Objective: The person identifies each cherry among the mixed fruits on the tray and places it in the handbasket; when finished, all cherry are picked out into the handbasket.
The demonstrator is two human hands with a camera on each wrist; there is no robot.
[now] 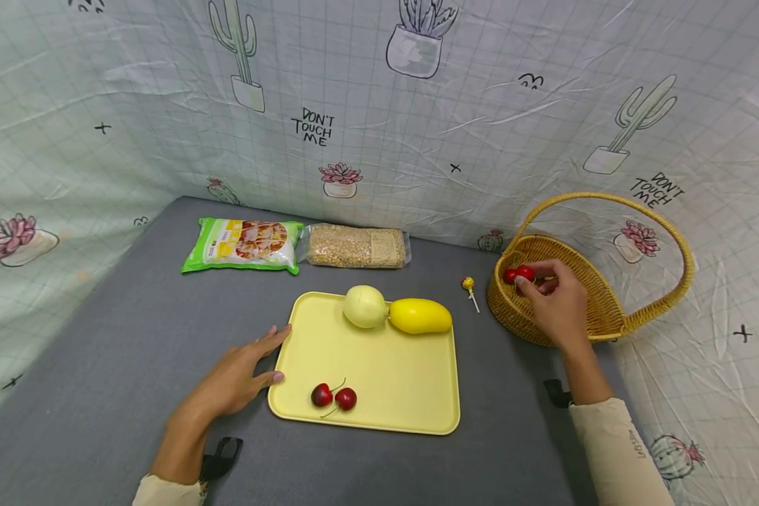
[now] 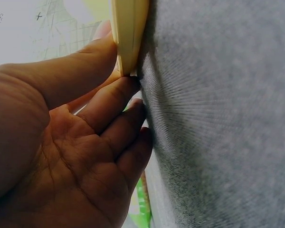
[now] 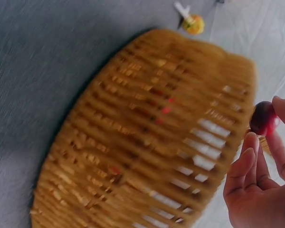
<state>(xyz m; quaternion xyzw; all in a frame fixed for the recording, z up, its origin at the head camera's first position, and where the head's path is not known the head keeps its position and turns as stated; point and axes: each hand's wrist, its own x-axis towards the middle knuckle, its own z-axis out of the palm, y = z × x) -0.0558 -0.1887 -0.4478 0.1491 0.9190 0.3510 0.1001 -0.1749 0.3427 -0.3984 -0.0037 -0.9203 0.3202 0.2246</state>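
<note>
We judge a cherry-moving step underway: right hand (image 1: pixel 559 303) pinching red cherries (image 1: pixel 526 272) at the mouth of the basket (image 1: pixel 511 318) beneath it, left hand (image 1: pixel 232 376) spread against the tray (image 1: pixel 398 376) beside it; next needs a steady pinch.

The two cherries (image 1: pixel 518 273), red and rounded, sit side by side at the right fingers (image 1: pixel 547 268), held up at the mouth of the basket (image 1: pixel 512 318). The yellow tray (image 1: pixel 392 379), rectangular with rounded corners, lies on the table (image 1: pixel 133 316), left fingers (image 1: pixel 274 341) touching its edge.
</note>
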